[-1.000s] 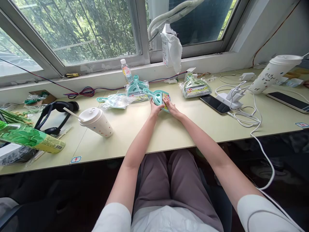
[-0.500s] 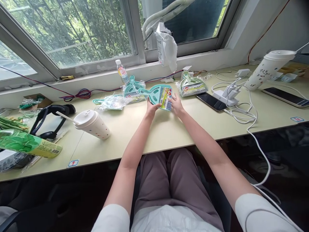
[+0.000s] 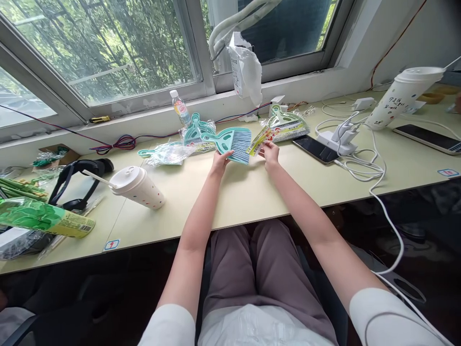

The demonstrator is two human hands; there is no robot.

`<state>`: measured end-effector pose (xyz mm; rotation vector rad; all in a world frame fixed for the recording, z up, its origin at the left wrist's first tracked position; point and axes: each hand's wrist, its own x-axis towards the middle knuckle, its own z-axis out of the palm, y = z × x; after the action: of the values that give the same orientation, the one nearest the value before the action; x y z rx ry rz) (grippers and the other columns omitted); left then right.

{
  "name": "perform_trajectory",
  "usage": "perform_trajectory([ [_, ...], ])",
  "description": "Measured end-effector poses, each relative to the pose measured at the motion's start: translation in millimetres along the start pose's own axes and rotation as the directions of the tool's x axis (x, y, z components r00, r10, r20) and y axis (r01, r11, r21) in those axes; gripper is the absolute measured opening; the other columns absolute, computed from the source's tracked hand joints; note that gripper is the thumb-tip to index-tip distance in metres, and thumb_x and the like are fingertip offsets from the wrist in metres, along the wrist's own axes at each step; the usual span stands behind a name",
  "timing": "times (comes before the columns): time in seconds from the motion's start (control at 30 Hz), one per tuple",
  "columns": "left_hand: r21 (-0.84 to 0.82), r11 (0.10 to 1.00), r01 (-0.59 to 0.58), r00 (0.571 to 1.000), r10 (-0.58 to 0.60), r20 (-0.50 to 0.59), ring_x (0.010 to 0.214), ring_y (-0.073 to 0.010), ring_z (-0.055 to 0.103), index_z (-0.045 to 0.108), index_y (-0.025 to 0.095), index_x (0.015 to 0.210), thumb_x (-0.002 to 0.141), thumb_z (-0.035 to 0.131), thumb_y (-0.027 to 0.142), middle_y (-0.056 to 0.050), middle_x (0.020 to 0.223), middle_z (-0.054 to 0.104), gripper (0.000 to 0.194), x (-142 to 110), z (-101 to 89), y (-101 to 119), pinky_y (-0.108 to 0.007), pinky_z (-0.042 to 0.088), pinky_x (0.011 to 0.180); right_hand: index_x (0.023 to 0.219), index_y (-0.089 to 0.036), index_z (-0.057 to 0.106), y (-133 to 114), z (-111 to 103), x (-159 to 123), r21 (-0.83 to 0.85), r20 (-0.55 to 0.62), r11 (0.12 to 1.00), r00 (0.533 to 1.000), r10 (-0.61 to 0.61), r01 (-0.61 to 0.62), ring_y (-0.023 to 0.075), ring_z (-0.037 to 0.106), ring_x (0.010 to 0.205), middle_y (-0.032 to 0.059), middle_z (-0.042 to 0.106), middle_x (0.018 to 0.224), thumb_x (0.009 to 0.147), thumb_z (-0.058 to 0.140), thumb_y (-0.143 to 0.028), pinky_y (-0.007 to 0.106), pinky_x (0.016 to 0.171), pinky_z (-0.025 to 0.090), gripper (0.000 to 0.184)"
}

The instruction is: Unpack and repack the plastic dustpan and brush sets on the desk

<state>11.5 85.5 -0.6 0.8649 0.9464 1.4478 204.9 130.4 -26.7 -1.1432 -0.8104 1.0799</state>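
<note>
My left fingers (image 3: 226, 154) grip a teal hand brush (image 3: 226, 141) over the tabletop (image 3: 248, 202); my right fingers (image 3: 269, 148) pinch a yellow printed card (image 3: 258, 141) just beside the bristles (image 3: 241, 144). White lidded cup (image 3: 140, 190) left, smartphone (image 3: 314, 150) right.

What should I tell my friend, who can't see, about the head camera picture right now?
A person's left hand holds a teal brush above a pale table; the right hand holds a colorful card beside the bristles. Nearby sit plastic-wrapped packs and a white cup.
</note>
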Motion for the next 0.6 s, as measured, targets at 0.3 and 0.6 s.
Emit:
perform_trajectory([
  [0.3,-0.010,0.994,0.108,0.989,-0.108,-0.101,0.085,-0.0180,0.069,0.059,0.026,0.117,0.083,0.070,0.037,-0.001,0.093,0.069,0.037,10.2,-11.2,0.9,-0.033,0.058,0.079,0.098,-0.022,0.071,-27.0,-7.6,-1.6,-0.280,0.309,0.814,0.850,-0.426,0.509,0.0200,0.066,0.100,0.0045,0.072,0.102,0.091,0.056,-0.030,0.035,0.092,0.050,0.018],
  [0.6,0.237,0.969,0.071,0.972,-0.120,0.200,0.098,-0.0267,0.069,0.062,0.022,0.114,0.065,0.087,0.044,-0.008,0.104,0.069,0.059,-3.4,-5.6,0.4,-0.043,0.056,0.090,0.085,-0.024,0.077,-31.9,-3.6,-31.6,-0.581,0.611,0.386,0.697,-0.376,0.717,0.0263,0.063,0.102,0.0042,0.077,0.095,0.084,0.069,-0.029,0.040,0.095,0.031,0.009],
])
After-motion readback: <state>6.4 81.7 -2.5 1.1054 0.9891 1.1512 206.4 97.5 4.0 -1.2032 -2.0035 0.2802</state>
